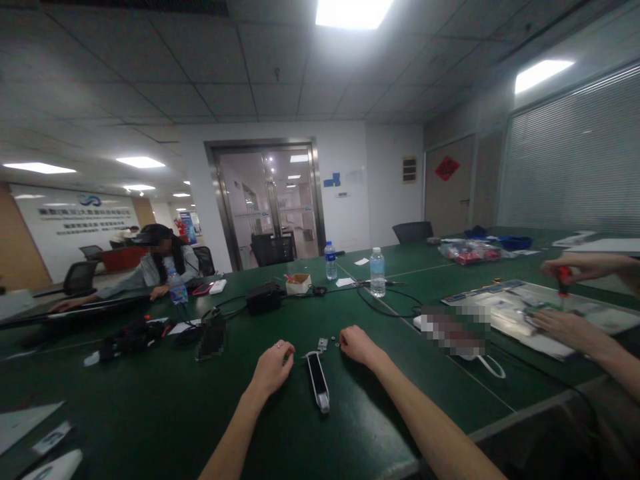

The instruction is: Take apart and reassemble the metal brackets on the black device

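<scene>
My left hand (273, 367) rests on the green table (350, 427) with its fingers curled inward and nothing visible in them. Just right of it lies a long, narrow white-framed part with a dark middle (317, 381), its kind unclear. My right hand (359, 345) is closed in a loose fist on the tabletop, farther right and apart from that part. Between the hands, beyond the part's far end, is a small metallic piece (323, 344). Tiny ring-like bits (337, 344) lie beside my right fingers.
At right, another person's hands (563, 327) work with a red-handled screwdriver (565, 277). Water bottles (377, 273), a small box (299, 285), a black adapter (265, 298) and cables lie beyond my hands. A person in a cap (160, 257) sits at left.
</scene>
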### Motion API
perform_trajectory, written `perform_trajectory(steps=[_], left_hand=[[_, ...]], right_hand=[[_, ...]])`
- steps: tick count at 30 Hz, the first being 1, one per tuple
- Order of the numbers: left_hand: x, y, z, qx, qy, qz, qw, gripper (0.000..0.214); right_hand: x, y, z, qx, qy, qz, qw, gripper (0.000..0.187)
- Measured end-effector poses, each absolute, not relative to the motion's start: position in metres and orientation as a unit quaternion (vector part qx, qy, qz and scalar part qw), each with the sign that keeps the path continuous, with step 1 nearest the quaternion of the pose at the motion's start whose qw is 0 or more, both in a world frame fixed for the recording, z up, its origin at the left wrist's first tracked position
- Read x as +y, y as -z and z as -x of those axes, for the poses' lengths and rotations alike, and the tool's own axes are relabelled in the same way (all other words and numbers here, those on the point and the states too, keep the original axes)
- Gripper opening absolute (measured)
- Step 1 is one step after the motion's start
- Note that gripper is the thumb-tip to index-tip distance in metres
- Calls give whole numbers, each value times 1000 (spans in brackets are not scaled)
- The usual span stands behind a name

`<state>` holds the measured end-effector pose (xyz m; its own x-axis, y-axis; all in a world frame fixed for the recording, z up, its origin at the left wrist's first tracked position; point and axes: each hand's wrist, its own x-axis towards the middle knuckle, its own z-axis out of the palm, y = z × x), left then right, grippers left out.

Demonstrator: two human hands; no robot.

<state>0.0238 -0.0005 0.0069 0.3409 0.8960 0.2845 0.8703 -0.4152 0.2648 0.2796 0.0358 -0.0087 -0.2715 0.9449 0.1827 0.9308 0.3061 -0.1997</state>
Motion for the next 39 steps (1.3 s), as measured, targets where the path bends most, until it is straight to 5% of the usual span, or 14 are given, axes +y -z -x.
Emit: perform_trajectory(steps=[6,17,29,39], left_hand=[[-1,-7,-27,515,-227,-827,-1,19],[-12,-6,-48,454,-257,-853,-14,19],[-3,5,-44,418,-293,-860,18,17],[-2,-2,-36,443,-256,-859,28,21]], right_hand=[[41,10,-280,-780,-10,605,162,20],[12,7,-242,-781,-207,380,450,11],[7,19,-228,-758,-276,353,473,9],[10,19,-231,-795,-182,392,426,8]])
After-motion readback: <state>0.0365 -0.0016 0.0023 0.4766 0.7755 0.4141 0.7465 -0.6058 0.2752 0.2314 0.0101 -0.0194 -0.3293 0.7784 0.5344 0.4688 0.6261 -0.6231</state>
